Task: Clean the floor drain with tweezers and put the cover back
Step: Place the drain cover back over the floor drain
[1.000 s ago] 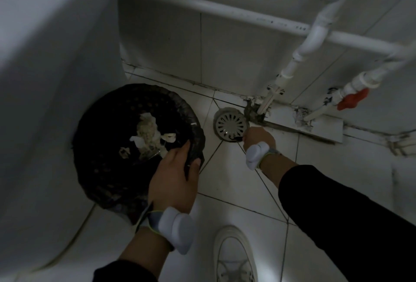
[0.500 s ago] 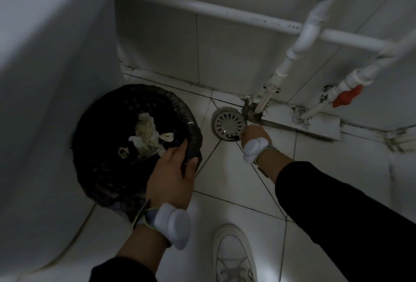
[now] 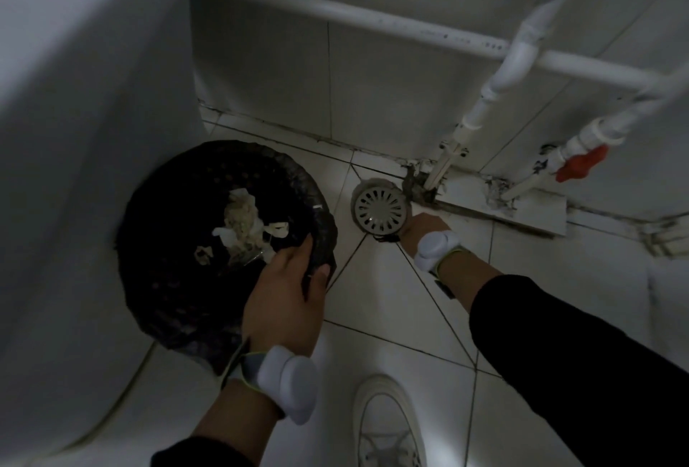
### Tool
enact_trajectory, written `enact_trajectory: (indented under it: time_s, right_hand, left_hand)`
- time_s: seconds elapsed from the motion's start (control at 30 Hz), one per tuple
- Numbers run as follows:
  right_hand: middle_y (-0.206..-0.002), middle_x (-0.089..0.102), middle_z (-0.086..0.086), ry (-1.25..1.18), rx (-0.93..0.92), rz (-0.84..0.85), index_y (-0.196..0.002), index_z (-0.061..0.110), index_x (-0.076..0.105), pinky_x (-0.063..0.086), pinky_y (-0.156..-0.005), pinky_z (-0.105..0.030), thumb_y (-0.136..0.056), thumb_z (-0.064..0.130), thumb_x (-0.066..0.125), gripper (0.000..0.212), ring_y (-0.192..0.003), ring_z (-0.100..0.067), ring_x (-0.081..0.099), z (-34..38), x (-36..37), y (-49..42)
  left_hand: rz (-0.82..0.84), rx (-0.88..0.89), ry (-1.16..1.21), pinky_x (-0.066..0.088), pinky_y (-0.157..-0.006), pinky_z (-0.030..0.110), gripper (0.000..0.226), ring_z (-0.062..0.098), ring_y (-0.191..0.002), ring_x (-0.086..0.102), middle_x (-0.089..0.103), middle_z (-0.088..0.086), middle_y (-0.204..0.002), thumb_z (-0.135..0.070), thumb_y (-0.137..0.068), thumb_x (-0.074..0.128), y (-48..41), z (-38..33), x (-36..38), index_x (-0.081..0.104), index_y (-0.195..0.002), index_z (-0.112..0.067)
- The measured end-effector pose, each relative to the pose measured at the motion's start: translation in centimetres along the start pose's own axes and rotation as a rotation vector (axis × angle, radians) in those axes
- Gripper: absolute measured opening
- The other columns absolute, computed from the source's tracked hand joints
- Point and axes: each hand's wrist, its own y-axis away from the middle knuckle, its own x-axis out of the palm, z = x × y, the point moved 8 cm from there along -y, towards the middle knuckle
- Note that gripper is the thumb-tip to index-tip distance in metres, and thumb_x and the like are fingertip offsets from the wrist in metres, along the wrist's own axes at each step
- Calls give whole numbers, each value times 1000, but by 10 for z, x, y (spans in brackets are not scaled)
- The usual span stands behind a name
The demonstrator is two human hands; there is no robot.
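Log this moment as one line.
cover on drain | right hand at cover edge | left hand gripping bin rim

White tiled floor [image 3: 373,291], dark grout. On it: black lined bin [image 3: 220,242], round slotted drain cover [image 3: 380,209] at tile corner, white shoe [image 3: 387,425].

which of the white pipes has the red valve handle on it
The slanted pipe farthest right, running down toward the floor by the wall. It alone carries the red valve handle; the other white pipes are plain.
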Motion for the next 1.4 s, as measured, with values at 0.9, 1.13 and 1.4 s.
enact_trajectory:
  time_s: [0.9, 1.13, 1.4]
  right_hand:
    - [-108, 71, -23, -139, -179, -199, -105, -6, 68, 56, -88, -42, -92, 10, 50, 28, -99, -36, 67, 27, -65, 70]
    - [-99, 75, -10, -333, -319, -462, -91, 7, 73, 49, -77, -20, -81, 10, 64, 14, -93, -25, 68, 38, -163, 173]
    - [-101, 75, -4, -504, -419, -667, -95, 15, 76, 50, -70, -16, -80, 12, 65, 19, -90, -18, 68, 19, -322, 331]
  left_hand:
    - [162, -107, -52, 30, -110, 40, 67, 31, -131, 34, 37, 16, -143, -45, -83, 52, 2, -11, -14, 28, -138, -17]
    - [87, -38, -71, 38, -103, 43, 47, 34, -122, 43, 45, 17, -136, -30, -91, 43, 14, -75, -82, 36, -133, -11]
    - [-105, 196, 63, 37, -97, 38, 40, 35, -119, 45, 50, 19, -132, -28, -93, 40, 39, -252, -193, 44, -128, -10]
